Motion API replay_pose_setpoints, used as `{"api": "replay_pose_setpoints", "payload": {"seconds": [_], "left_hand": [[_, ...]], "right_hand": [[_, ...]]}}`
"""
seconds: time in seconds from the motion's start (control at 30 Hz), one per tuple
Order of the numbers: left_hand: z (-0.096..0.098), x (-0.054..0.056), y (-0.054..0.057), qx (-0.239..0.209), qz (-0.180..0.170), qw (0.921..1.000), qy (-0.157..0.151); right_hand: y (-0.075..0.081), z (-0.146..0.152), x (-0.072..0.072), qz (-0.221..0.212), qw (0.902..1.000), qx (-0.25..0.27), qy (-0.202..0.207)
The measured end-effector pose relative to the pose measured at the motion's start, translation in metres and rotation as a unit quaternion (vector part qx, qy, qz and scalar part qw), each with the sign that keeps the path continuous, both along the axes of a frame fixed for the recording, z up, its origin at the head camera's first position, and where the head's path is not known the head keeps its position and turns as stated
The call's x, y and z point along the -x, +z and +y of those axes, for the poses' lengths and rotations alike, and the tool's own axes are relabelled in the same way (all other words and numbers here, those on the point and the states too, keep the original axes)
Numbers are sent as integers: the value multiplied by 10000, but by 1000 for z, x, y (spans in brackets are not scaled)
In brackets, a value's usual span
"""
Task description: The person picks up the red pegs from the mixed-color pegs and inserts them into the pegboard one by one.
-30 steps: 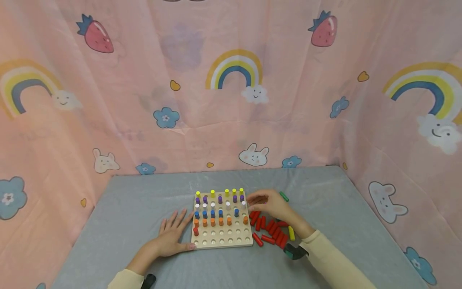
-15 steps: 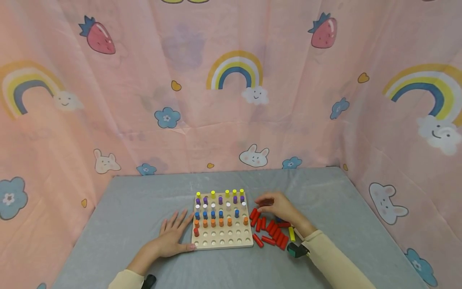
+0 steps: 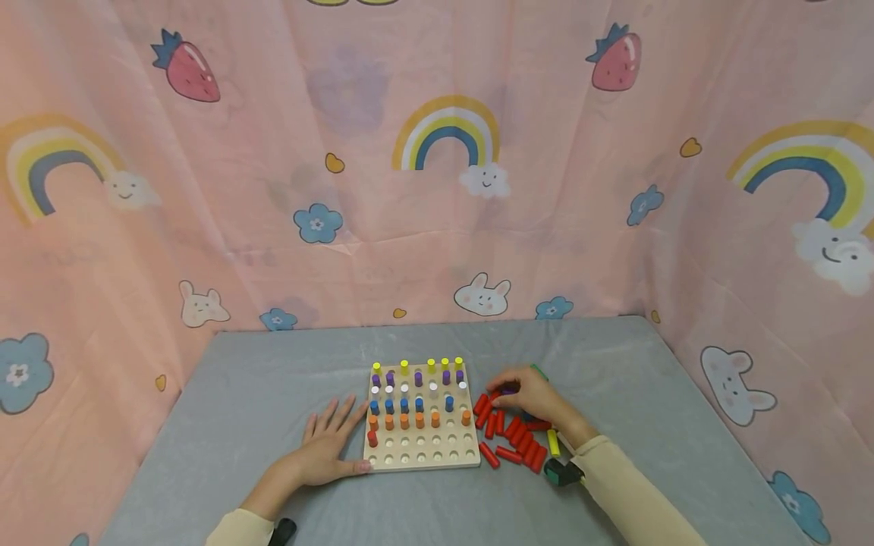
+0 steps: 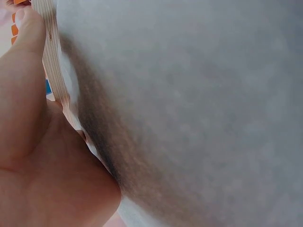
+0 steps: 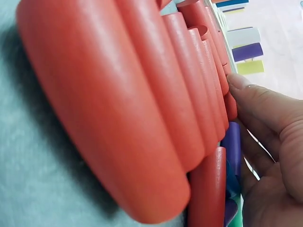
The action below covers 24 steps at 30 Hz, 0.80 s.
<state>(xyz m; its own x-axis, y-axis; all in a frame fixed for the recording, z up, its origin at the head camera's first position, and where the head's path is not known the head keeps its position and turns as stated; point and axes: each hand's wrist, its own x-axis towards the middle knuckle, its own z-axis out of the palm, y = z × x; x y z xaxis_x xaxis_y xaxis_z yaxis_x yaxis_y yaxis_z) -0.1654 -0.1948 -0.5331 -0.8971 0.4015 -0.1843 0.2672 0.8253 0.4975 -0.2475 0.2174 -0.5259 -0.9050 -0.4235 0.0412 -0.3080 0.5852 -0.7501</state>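
My left hand (image 3: 324,447) lies spread on the table beside the wooden peg board (image 3: 437,449), its thumb at the near left corner; in the left wrist view the thumb (image 4: 31,35) rests against the board's edge. Rows of yellow, purple, white, blue and orange pegs stand in the board, with gaps. One red peg (image 3: 372,439) begins the row nearer me. To the right of the board, my right hand (image 3: 536,396) reaches into the loose pegs and pinches a red peg (image 5: 230,106) between thumb and fingers. The fingertips behind that peg are partly hidden.
Several loose red pegs (image 3: 517,432) lie right of the board, under and beside my right wrist. A yellow peg (image 3: 553,444), a green peg (image 3: 539,371) and a purple peg (image 5: 232,142) lie near. A patterned pink curtain (image 3: 437,250) surrounds the grey table (image 3: 287,371).
My right hand has drawn back from the board's right edge, then lowered onto the loose pegs and taken hold of a red one. The left hand has stayed still.
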Motion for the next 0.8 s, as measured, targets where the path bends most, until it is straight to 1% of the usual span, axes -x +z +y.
{"api": "replay_pose_setpoints", "payload": {"seconds": [0.1,0.3,0.47,0.57,0.63,0.8], "left_hand": [[0,-1,3,-95,8,10000,-17],[1,0,3,-21,11,10000,-21],[0,3,-6,155,-8,9999,73],[-2,3,-13,189,73,9997,106],[-2,3,-14,201,92,9997,117],[0,2,-11,170,77,9998,116]], "right_hand": [[-2,1,0,15,10000,-25,51],[-1,1,1,-134,9998,-15,163],[-2,0,2,-292,9994,19,171],[-3,-1,3,-366,9993,-14,82],[-3,-1,3,-352,9993,-76,47],[-2,-2,4,-429,9989,-165,-54]]}}
